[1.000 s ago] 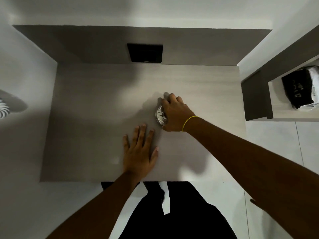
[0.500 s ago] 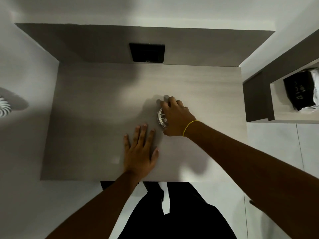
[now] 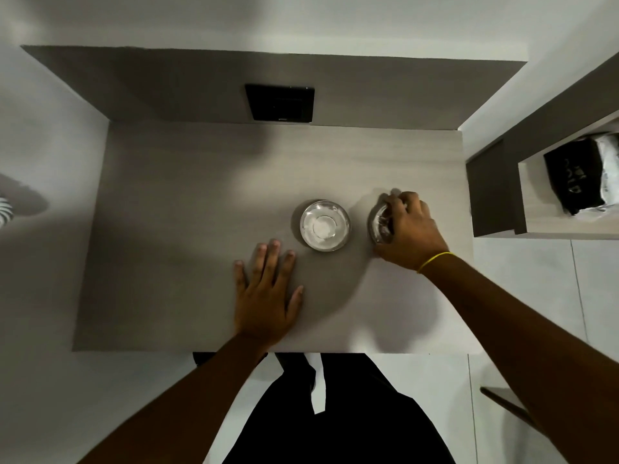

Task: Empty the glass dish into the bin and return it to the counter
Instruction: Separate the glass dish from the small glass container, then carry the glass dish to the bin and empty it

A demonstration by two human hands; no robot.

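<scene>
The right hand (image 3: 410,229) closes its grip from above on a glass dish (image 3: 380,226) near the right edge of the bench (image 3: 184,229). A second glass dish (image 3: 324,225) with white residue stands just beside the flat, empty left hand (image 3: 266,296).

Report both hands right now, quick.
Left hand: open, flat on the counter, holding nothing.
Right hand: closed over a glass dish, beside the other glass dish.
</scene>
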